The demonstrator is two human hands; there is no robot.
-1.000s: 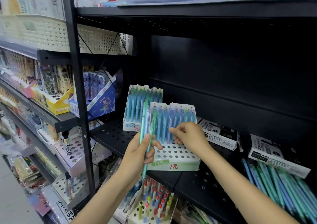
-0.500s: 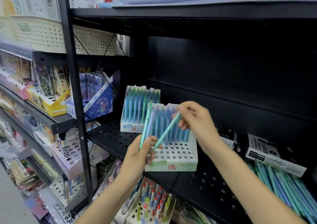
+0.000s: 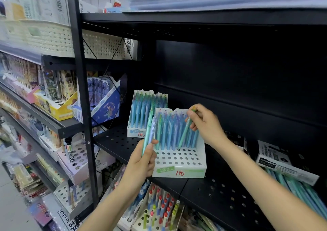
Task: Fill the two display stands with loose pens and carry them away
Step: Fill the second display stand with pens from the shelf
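A person's right hand (image 3: 206, 124) pinches a slim teal pen (image 3: 185, 133), tip angled into the near white cardboard display stand (image 3: 178, 161) with its round-holed top, on a black perforated metal shelf (image 3: 221, 193). The left hand (image 3: 141, 161) grips a bundle of pastel pens (image 3: 150, 133). A fuller second stand (image 3: 139, 114) sits behind.

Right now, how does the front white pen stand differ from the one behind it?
The front white pen stand has bare holes across its front rows; the rear white pen stand looks full. The right hand is slotting a green pen into the front one; nothing touches the rear one. Both carry the same red price mark.
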